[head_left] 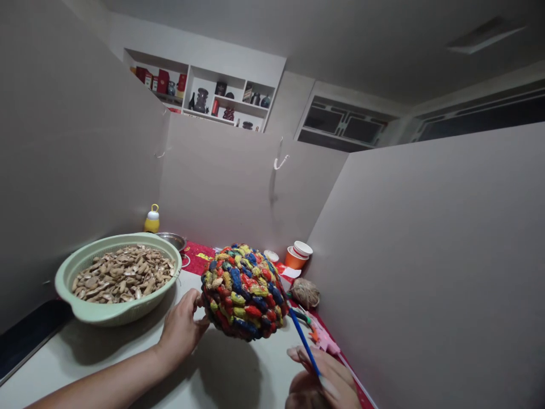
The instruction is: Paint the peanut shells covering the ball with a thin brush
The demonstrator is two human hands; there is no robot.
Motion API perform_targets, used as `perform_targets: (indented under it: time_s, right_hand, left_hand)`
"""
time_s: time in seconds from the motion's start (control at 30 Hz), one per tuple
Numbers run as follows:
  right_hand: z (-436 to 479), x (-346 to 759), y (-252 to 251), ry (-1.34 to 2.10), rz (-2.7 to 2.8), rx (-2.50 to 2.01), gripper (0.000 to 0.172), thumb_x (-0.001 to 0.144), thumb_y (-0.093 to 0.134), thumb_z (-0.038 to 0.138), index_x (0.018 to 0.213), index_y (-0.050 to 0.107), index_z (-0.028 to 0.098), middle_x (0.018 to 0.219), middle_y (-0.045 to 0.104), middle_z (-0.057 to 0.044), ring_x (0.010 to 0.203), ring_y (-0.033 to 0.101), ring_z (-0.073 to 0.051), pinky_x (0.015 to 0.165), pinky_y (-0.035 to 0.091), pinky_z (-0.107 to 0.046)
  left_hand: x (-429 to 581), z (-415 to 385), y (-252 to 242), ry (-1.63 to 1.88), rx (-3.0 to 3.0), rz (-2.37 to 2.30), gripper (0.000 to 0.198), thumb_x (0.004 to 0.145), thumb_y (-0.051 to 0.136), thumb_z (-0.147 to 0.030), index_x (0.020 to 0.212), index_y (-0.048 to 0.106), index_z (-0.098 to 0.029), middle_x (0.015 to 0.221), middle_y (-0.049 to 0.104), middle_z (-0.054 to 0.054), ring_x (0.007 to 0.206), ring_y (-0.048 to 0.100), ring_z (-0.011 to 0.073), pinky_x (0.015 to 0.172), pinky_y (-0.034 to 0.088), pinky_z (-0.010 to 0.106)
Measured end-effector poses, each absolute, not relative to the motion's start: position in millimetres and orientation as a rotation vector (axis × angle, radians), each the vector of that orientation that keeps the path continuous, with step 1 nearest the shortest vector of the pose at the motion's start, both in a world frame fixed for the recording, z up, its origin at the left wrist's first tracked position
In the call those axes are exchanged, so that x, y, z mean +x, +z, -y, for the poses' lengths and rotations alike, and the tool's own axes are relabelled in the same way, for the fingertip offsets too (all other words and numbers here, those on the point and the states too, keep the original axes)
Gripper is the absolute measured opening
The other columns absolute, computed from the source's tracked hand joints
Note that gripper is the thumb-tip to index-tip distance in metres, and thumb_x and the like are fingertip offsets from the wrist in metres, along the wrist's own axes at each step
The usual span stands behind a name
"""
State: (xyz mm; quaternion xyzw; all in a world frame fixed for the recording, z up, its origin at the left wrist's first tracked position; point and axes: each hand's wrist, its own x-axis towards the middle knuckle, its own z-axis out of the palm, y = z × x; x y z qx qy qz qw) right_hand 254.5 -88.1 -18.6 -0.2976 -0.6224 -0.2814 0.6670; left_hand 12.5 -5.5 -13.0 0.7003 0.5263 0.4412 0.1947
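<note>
My left hand (182,329) grips the left edge of a round ball of painted peanut shells (243,291), red, blue, yellow and green, held a little above the white table (238,375). My right hand (323,385) is at the bottom of the view, fingers closed on a thin blue stick (303,339), probably a paintbrush. The stick's far end reaches up to the ball's lower right side.
A pale green colander (68,272) full of peanut shells stands at the left. Behind it are a yellow bottle (152,219) and a metal bowl (172,240). Orange paper cups (298,254), a ball of twine (305,292) and pink tools (324,338) lie at the right. Grey partition walls enclose the table.
</note>
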Motion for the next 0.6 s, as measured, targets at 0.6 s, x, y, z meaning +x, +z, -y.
perform_targets:
  time_s: [0.6]
  right_hand:
    - [95.0, 234.9, 33.7, -0.829, 1.055, -0.473, 0.018, 0.104, 0.056, 0.034, 0.094, 0.058, 0.020, 0.071, 0.066, 0.000, 0.054, 0.066, -0.013, 0.050, 0.055, -0.027]
  left_hand:
    - [11.2, 4.8, -12.9, 1.168, 1.998, -1.500, 0.014, 0.081, 0.067, -0.016, 0.089, 0.059, -0.024, 0.087, 0.068, 0.001, 0.080, 0.065, 0.0218, 0.072, 0.043, 0.027]
